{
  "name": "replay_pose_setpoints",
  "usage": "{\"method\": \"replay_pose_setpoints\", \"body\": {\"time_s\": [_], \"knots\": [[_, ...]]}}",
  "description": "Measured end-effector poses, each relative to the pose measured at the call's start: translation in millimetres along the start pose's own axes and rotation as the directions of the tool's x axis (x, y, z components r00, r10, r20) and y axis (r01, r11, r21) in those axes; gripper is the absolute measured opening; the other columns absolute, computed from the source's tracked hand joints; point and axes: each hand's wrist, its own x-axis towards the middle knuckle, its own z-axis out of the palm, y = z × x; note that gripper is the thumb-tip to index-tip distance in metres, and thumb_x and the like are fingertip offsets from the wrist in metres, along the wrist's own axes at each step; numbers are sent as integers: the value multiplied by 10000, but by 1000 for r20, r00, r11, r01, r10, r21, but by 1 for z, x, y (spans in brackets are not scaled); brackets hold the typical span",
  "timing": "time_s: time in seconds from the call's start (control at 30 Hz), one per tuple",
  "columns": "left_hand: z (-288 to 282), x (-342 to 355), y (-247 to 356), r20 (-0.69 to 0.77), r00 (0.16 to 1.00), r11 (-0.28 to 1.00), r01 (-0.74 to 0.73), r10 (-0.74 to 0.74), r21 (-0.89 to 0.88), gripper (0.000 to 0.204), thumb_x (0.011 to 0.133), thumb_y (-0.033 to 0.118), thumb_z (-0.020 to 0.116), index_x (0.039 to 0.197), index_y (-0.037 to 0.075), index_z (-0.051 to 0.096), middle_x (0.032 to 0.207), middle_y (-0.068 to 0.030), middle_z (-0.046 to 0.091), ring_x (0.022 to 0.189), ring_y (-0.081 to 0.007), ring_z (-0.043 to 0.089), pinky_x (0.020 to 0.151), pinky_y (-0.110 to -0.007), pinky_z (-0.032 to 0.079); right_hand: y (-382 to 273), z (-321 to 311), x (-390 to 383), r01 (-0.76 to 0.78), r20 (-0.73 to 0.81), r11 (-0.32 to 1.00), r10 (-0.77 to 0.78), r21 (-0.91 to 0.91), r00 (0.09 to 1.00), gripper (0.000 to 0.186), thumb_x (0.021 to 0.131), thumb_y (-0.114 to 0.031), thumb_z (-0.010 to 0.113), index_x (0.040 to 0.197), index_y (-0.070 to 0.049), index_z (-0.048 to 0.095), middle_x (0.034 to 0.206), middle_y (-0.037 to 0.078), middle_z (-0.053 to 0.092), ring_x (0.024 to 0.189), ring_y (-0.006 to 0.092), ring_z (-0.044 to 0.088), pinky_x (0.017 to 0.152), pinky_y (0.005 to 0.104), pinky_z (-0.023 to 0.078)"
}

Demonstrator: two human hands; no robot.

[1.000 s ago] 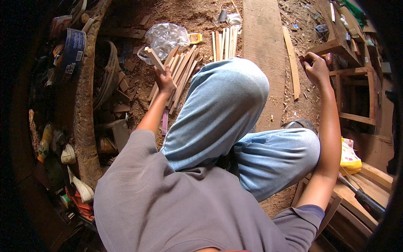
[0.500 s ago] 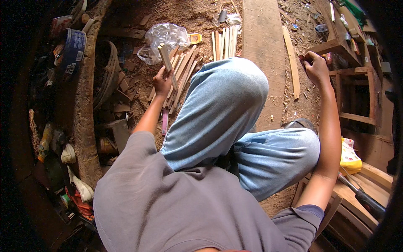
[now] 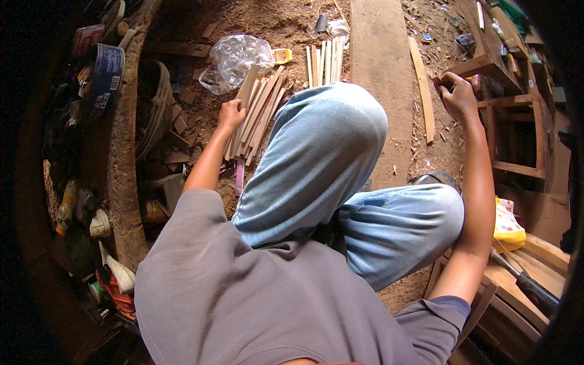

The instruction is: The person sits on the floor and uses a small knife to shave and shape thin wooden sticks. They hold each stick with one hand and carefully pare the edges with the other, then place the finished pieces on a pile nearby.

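My left hand point(image 3: 232, 114) is closed round a flat wooden strip point(image 3: 246, 83), at the left edge of a loose pile of thin wooden strips point(image 3: 261, 118) beside my raised left knee. A crumpled clear plastic bag point(image 3: 237, 58) lies just beyond the pile, and a second bundle of pale strips point(image 3: 325, 61) lies beyond my knee. My right hand point(image 3: 456, 97), out to the right near a wooden frame, is closed on a small dark reddish object that I cannot make out. A long loose slat point(image 3: 421, 91) lies just left of it.
A wide plank point(image 3: 380, 134) runs ahead over sawdust-strewn ground. At right are wooden frames point(image 3: 517, 170), a yellow-and-white packet point(image 3: 508, 231) and a black-handled tool point(image 3: 535, 291). At left are a rough log point(image 3: 125, 182), a dark blue bucket point(image 3: 106, 79) and assorted clutter.
My left hand has shifted a little left, and the strip in it has swung from standing out above the pile to lying along it. My right hand is nearly still.
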Motion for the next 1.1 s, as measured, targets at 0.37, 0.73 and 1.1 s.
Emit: {"method": "replay_pose_setpoints", "body": {"time_s": [0.37, 0.73, 1.1], "knots": [[55, -32, -33, 46, 986, 976, 149, -157, 157, 527, 759, 250, 784, 1205, 47, 592, 1170, -194, 587, 1116, -389, 583, 939, -481, 492, 0, 1, -2, -70, 62, 997, 69, 18, 996, 152, 863, -42, 653, 1001, 18, 665, 973, 168, 735, 914, 255, 715, 828, 339, 522], [89, 43, 100, 292, 956, 995, 53, -27, -82, 438, 802, 414, 759, 1054, 63, 684, 1077, -197, 697, 1022, -337, 675, 842, -473, 543, 8, 14, -5, -28, 80, 1000, 28, -9, 996, 190, 844, -120, 684, 997, -9, 686, 954, 214, 707, 882, 370, 690, 775, 429, 529], [156, 78, 171, 453, 861, 967, 253, -231, 12, 491, 772, 366, 748, 1068, -23, 702, 1120, -277, 680, 1065, -408, 670, 896, -487, 545, -3, 15, -9, -89, 137, 996, 90, -13, 986, 189, 828, -113, 709, 987, -11, 696, 978, 218, 697, 909, 379, 676, 798, 440, 523]]}}
